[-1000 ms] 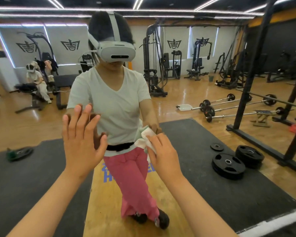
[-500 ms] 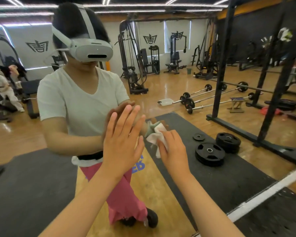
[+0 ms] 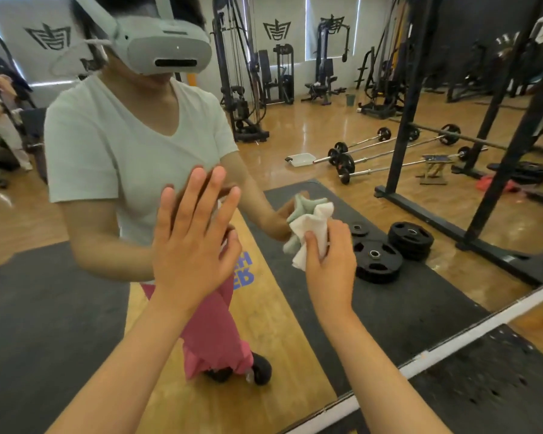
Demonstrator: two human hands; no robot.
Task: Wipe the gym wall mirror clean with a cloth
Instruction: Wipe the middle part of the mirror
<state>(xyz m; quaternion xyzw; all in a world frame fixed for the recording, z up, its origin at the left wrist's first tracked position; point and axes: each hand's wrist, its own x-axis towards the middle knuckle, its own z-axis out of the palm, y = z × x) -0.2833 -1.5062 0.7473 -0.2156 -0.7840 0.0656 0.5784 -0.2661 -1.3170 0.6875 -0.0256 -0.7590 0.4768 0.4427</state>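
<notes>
The left hand (image 3: 195,242) lay flat against the mirror (image 3: 326,311), its fingers (image 3: 198,195) straight, spread and grasping nothing, the palm meeting its own reflection. Just to its right, the right hand (image 3: 329,264) held a bunched white cloth (image 3: 308,227), fingers curled round it and the thumb pressed over the folds. The cloth was up against the glass, where it met its reflected double at about chest height. The reflection showed the person in a white T-shirt (image 3: 132,158), pink trousers (image 3: 213,336) and a pale headset (image 3: 166,51), standing on a wooden strip between dark floor mats (image 3: 44,308). To the right in the glass lay black weight plates (image 3: 376,261) on a mat, with barbells (image 3: 389,151) on the wooden floor behind them and a black rack (image 3: 405,120) beside those. A white strip (image 3: 452,349) ran along the mirror's bottom edge.
</notes>
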